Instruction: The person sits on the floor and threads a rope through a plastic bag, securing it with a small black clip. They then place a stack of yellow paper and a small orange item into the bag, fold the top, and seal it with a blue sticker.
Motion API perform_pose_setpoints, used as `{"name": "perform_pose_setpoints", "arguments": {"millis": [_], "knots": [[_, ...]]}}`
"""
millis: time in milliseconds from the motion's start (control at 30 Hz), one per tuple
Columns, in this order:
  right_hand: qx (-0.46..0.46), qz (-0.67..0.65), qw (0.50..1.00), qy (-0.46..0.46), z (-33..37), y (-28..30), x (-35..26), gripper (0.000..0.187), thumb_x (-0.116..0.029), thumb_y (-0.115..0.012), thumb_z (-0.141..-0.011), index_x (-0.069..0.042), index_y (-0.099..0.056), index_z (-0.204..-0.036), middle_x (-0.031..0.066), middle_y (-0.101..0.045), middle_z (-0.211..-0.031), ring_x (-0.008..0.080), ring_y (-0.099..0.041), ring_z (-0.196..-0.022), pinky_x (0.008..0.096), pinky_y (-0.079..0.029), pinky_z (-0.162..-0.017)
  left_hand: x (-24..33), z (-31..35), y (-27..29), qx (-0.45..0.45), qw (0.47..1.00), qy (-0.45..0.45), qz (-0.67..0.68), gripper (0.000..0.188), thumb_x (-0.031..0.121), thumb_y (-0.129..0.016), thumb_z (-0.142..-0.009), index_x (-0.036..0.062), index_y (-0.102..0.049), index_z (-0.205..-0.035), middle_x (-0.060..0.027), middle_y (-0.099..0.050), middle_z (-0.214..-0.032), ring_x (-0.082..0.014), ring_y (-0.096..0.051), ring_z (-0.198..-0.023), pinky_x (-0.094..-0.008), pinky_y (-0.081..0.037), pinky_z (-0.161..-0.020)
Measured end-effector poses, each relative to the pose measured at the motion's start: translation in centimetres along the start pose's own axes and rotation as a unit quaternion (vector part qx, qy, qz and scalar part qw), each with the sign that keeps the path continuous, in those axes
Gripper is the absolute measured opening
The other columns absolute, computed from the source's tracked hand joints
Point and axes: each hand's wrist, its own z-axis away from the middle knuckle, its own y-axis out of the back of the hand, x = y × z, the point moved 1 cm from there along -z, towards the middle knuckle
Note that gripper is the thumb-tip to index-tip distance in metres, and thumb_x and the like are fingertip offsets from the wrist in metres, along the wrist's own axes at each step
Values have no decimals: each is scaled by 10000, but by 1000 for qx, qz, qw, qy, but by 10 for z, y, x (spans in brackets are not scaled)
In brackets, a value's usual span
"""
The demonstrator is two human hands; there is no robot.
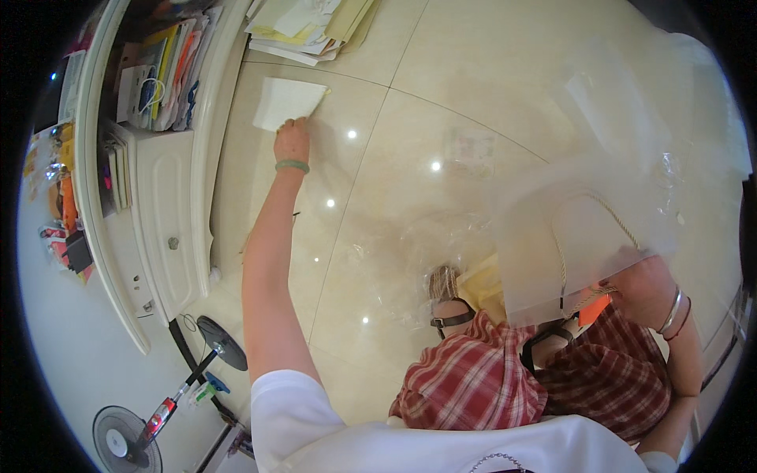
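With my left arm stretched far forward, my left hand (pixel 292 142), a green bangle at its wrist, is closed at the near edge of a flat white sheet or envelope (pixel 285 101) close to the floor. A yellowish edge shows along its right side. My right hand (pixel 643 293) is closed by the top of a frosted translucent carrier bag (pixel 583 236) with twisted rope handles, in front of my knees. Its fingers are partly hidden behind the bag. Below the hand a bit of something orange (pixel 593 310) shows beside the rope.
Stacked papers and folders (pixel 315 31) lie on the tiled floor ahead. A white cabinet (pixel 167 205) stands at left, its shelf filled with folders (pixel 169 71). Clear plastic wrapping (pixel 410 256) is on the floor by my feet. A fan (pixel 126 441) stands at lower left.
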Motion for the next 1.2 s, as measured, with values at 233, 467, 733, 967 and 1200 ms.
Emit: {"name": "perform_pose_setpoints", "arguments": {"millis": [233, 467, 733, 967, 1200], "knots": [[-99, -242, 965, 31, -4, 34, -22, 171, -159, -727, -811, -40, -678, -922, 105, -675, -768, 288, -667, -692, 353, -523, -610, 137, 66, 124, -128, 726, 191, 648, 186, 168, -741, -853, -1, -700, -919, -33, -681, -755, -115, -620, -637, -246, -513, -571], [193, -469, 862, 0, -44, 18, 3, 418, -164, -700, -884, 22, -549, -1227, 147, -642, -1158, 194, -634, -1053, 312, -514, -868, 246, 85, 206, -201, 586, 172, 766, 178, 191, -746, -865, 49, -640, -880, -19, -659, -776, -81, -606, -641, -232, -495, -552], [268, -380, 885, 6, -72, -24, -21, 556, -175, -672, -884, -17, -456, -1371, 191, -615, -1218, 268, -629, -1071, 359, -508, -890, 301, 97, 265, -201, 579, 89, 785, 185, 196, -706, -901, 28, -633, -921, -16, -637, -821, -95, -628, -766, -254, -537, -710], [267, -578, 770, 26, -84, 21, -11, 237, -165, -566, -965, 36, -623, -1076, -7, -655, -830, 58, -569, -719, 259, -480, -617, 259, 91, 276, 60, 646, 62, 759, 535, 184, -733, -873, 19, -474, -1311, -58, -605, -1120, -138, -608, -943, -242, -506, -803], [180, -626, 755, 74, -95, 67, -46, 365, -189, -532, -976, 7, -493, -1281, 113, -681, -949, 147, -655, -763, 281, -535, -644, 187, 111, 293, -126, 562, 207, 791, 427, 362, -657, -924, 52, -518, -1183, -58, -653, -882, -164, -663, -619, -288, -512, -447]]}}
